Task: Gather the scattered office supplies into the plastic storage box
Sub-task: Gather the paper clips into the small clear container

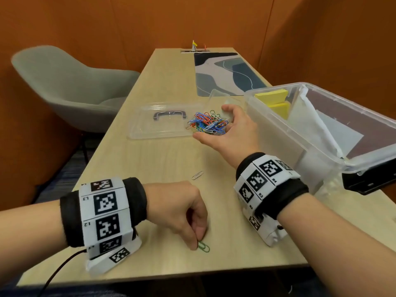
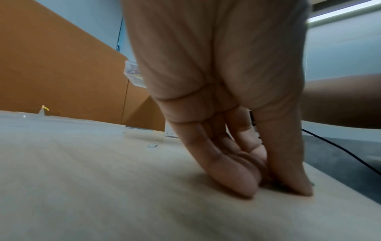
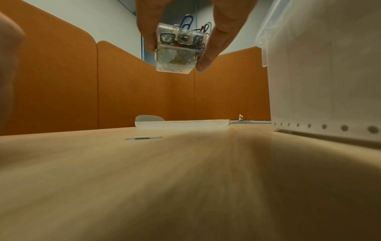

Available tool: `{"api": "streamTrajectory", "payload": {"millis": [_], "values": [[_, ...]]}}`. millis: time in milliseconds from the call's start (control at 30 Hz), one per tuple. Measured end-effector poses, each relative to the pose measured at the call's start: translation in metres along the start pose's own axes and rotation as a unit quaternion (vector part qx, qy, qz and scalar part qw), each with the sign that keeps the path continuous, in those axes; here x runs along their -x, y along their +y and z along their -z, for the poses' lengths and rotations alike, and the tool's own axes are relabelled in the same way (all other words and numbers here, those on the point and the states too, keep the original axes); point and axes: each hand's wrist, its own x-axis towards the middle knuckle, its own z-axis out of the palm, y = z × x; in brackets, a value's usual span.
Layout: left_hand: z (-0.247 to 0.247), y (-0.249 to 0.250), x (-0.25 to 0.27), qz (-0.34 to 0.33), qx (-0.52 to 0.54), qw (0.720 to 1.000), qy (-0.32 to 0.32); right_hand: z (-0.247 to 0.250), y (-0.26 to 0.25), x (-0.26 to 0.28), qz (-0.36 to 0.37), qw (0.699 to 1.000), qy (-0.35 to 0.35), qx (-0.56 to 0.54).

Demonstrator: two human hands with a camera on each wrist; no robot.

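My right hand (image 1: 230, 129) holds a small clear clip box (image 3: 177, 48) full of coloured paper clips (image 1: 209, 123) above the table, just left of the big clear storage box (image 1: 334, 159). Fingers and thumb grip its sides in the right wrist view. My left hand (image 1: 198, 243) is down near the table's front edge, fingertips (image 2: 245, 184) pinching a green paper clip (image 1: 203, 247) that lies on the wood. A silver paper clip (image 1: 197, 175) lies loose between my two hands. Yellow sticky-note pads (image 1: 272, 96) and white paper sit inside the storage box.
The storage box's clear lid (image 1: 158, 123) with a dark handle lies flat beyond the clip box. A patterned desk mat (image 1: 227, 71) covers the far right of the table. A grey chair (image 1: 70, 86) stands at the left. Orange partitions surround the desk.
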Motion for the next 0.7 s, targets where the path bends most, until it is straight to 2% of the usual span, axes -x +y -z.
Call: {"api": "streamTrajectory", "payload": {"millis": [267, 367, 467, 533, 700], "values": [[0.001, -0.001, 0.000, 0.028, -0.044, 0.999, -0.011, 0.001, 0.000, 0.000, 0.000, 1.000, -0.001, -0.005], [0.015, -0.008, -0.003, 0.056, -0.019, 0.998, 0.030, 0.000, 0.000, 0.000, 0.004, 1.000, -0.001, -0.004], [0.040, -0.019, -0.011, 0.096, 0.090, 0.984, 0.122, 0.000, 0.001, 0.000, 0.006, 1.000, 0.002, -0.005], [0.051, -0.025, -0.020, 0.120, 0.110, 0.971, 0.176, 0.000, 0.001, 0.000, 0.005, 1.000, 0.002, -0.003], [0.049, -0.027, -0.042, 0.158, 0.067, 0.967, 0.188, 0.000, 0.002, -0.001, 0.002, 1.000, 0.004, -0.010]]}}
